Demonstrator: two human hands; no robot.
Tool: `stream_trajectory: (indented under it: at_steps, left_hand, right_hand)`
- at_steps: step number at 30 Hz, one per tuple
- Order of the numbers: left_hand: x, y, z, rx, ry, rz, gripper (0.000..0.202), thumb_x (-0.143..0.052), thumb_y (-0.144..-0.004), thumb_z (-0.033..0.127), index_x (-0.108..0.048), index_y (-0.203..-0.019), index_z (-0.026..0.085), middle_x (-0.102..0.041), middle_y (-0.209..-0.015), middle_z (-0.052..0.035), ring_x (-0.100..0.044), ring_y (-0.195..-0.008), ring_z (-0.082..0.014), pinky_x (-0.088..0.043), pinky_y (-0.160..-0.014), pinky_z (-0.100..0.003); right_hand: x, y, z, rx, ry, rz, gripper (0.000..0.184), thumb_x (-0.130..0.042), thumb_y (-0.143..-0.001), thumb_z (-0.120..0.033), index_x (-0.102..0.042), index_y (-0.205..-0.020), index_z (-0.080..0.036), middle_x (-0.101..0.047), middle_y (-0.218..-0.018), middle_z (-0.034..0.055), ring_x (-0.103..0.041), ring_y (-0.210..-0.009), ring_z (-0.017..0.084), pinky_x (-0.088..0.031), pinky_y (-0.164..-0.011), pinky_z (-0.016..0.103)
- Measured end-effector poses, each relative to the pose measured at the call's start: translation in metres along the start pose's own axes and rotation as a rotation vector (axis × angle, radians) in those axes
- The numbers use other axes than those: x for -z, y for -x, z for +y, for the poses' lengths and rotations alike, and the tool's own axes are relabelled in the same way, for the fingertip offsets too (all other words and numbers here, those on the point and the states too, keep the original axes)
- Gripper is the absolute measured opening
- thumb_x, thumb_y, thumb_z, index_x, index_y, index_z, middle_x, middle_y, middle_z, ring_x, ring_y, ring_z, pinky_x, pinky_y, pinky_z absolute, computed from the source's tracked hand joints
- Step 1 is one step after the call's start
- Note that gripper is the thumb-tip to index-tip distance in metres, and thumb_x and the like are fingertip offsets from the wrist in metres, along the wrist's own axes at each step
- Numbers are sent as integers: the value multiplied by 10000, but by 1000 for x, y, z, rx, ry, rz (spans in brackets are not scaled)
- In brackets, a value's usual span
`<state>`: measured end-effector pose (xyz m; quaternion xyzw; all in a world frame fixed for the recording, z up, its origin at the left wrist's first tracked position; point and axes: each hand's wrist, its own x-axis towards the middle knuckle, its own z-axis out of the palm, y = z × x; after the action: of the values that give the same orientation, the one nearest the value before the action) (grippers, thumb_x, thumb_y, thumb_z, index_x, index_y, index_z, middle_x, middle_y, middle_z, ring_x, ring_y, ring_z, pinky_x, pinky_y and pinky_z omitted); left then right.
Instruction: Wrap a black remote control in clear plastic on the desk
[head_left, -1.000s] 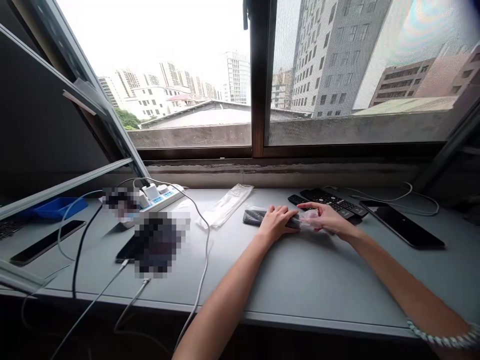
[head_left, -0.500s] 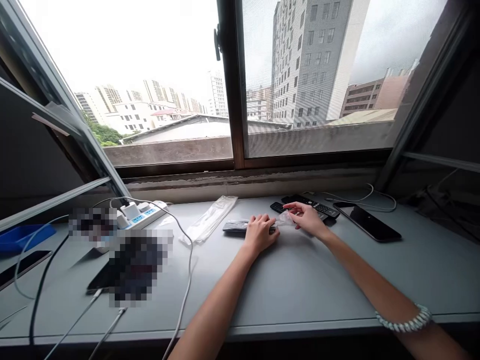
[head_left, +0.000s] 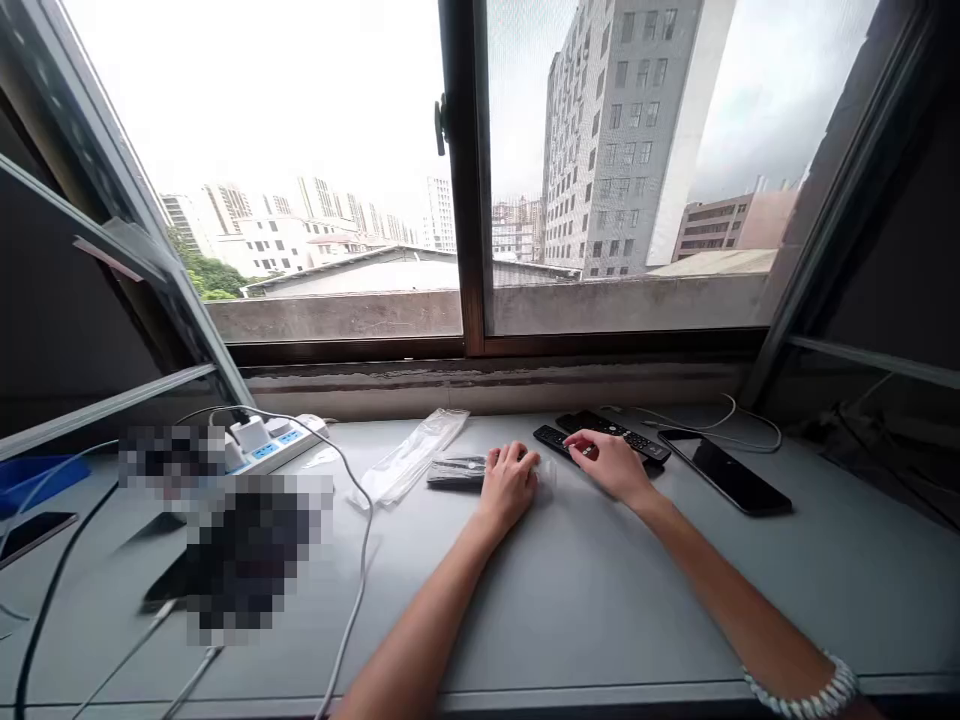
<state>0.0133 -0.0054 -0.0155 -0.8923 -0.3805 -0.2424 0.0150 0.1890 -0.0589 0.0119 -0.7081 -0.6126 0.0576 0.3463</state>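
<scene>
My left hand (head_left: 508, 484) lies palm down, fingers together, on a dark remote wrapped in clear plastic (head_left: 457, 470) on the grey table (head_left: 570, 590). The wrap's loose end (head_left: 545, 470) lies flat to the right of that hand. My right hand (head_left: 609, 464) rests just right of it, fingers stretched out flat over the near ends of two black remotes (head_left: 611, 434); I see nothing held in it.
An empty clear plastic bag (head_left: 414, 457) lies left of the wrapped remote. A black phone (head_left: 724, 471) with a white cable (head_left: 739, 430) sits at the right. A power strip (head_left: 270, 444) with chargers and cables sits at the left, near a blue tray (head_left: 34, 475).
My right hand has let go of the plastic wrap's end and moved onto the black remotes. The left hand stays on the wrapped remote. The view has tilted up a little.
</scene>
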Motion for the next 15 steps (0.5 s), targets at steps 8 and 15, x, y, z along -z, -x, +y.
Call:
stream_trajectory:
  at_steps: [8,15]
  left_hand:
    - [-4,1,-2,138,177,152,179,-435,-900,295,-514,-1047,231,-563,-1043,-26,-519,-1033,-164,-292,-981,-375]
    - [12,-3,-8,361,158,309,127,-436,-870,305,-464,-799,203,-543,-857,-12,-541,-834,-161,-309,-947,-404]
  right_hand:
    - [-5,2,6,25,31,-72,221,-490,-773,-378,-675,-858,-293,-686,-845,-19,-612,-710,167,-371,-574,264]
    - [-10,-4,23,26,8,-44,254,-484,-767,-403,-676,-890,-292,-684,-881,0,-615,-761,196,-395,-588,282]
